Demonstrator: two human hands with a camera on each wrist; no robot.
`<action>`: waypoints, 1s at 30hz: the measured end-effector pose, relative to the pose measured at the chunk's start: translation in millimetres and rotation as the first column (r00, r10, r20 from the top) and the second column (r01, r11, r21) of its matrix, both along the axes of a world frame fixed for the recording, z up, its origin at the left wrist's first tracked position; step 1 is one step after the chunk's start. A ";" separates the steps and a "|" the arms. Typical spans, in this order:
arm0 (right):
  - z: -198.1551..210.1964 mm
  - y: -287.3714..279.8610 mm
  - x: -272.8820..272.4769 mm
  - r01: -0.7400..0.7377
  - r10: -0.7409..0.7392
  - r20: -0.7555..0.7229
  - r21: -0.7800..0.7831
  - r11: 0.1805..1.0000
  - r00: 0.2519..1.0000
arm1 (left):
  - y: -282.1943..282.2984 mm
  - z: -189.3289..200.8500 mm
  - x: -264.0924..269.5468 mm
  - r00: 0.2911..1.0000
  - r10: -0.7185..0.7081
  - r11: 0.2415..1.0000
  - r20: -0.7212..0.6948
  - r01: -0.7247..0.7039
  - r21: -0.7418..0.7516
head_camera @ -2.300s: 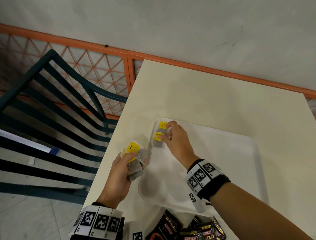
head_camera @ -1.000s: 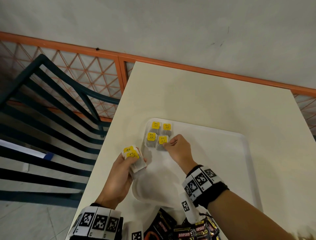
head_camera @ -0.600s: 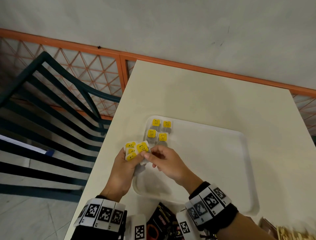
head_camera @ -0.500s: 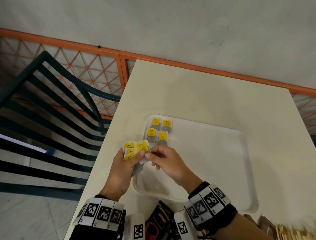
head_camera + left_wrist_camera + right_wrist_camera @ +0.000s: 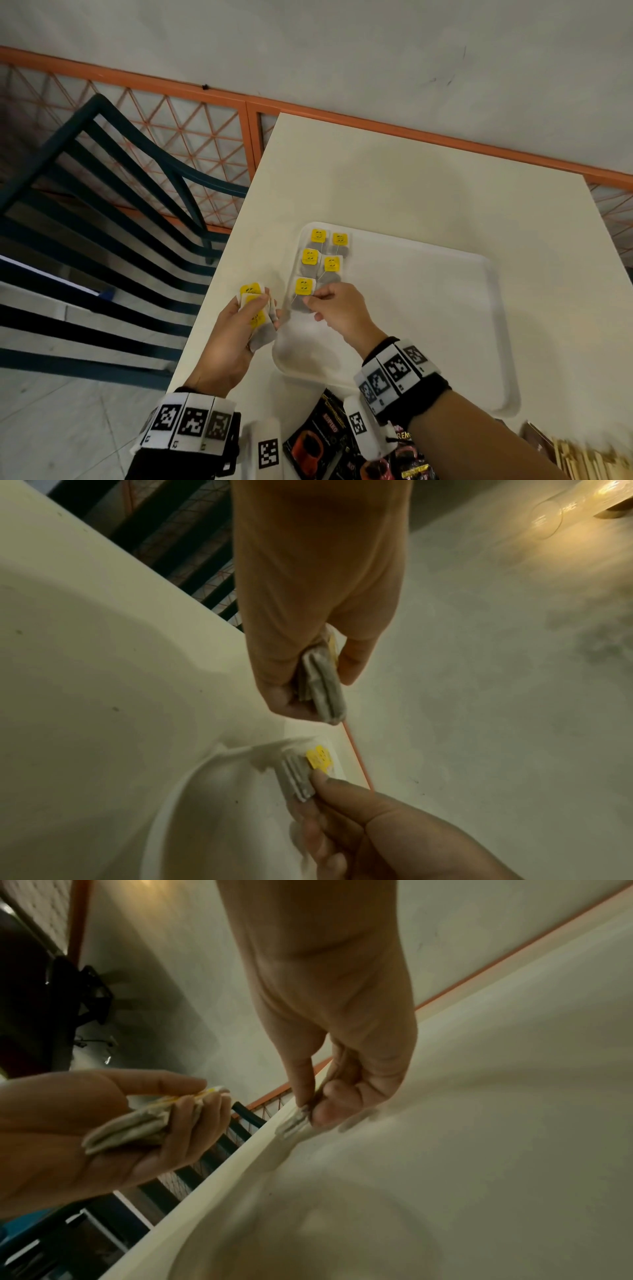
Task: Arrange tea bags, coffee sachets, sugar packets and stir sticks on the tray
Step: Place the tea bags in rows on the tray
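A white tray [image 5: 479, 329] lies on the cream table. Several tea bags [image 5: 325, 255] with yellow tags lie in two columns at the tray's far left corner. My right hand [image 5: 310, 303] pinches one more tea bag [image 5: 303, 291] by its lower edge, just below the left column; the same tea bag [image 5: 298, 777] shows in the left wrist view, and as a tea bag [image 5: 293, 1125] at the tray rim in the right wrist view. My left hand [image 5: 253, 308] grips a stack of tea bags [image 5: 257, 318] over the table, left of the tray; the stack [image 5: 323, 691] is edge-on.
Black coffee sachets [image 5: 318, 442] lie at the table's near edge under my right wrist. Wooden stir sticks [image 5: 582, 459] show blurred at the bottom right. A dark green chair [image 5: 102, 222] stands left of the table, with an orange railing [image 5: 246, 106] behind.
My right hand took one tea bag from the stack in my left hand and carried it right onto the tray, below the left column. My left hand drew back slightly.
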State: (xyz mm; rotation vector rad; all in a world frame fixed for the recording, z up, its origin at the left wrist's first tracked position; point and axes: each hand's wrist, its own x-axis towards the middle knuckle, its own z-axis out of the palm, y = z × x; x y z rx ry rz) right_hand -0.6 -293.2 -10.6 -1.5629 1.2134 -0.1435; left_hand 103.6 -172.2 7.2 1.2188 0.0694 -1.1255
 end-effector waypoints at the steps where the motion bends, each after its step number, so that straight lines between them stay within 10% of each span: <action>1: -0.7 0.7 2.4 -0.017 0.017 -0.018 -0.042 0.999 1.000 | 0.7 0.2 0.4 1.000 -0.001 1.000 -0.018 0.001 -0.011; 12: 0.0 6.5 2.7 -0.095 0.064 -0.145 -0.217 0.972 0.987 | 0.4 5.6 0.7 0.993 -0.041 0.992 -0.110 0.026 -0.127; 17: 28.6 22.9 -6.7 -0.147 0.118 0.160 0.186 0.971 0.980 | -4.9 8.2 -2.9 0.999 -0.036 0.993 0.007 0.037 -0.113; 22: 33.6 28.3 -19.4 -0.228 0.175 0.257 0.195 0.954 0.951 | -4.7 7.9 -7.4 0.993 -0.081 0.990 0.089 0.090 -0.110; 30: 15.2 5.7 -40.2 0.050 -0.075 0.146 0.169 0.984 0.986 | -5.3 5.3 -13.3 1.000 0.002 0.997 0.014 -0.001 -0.080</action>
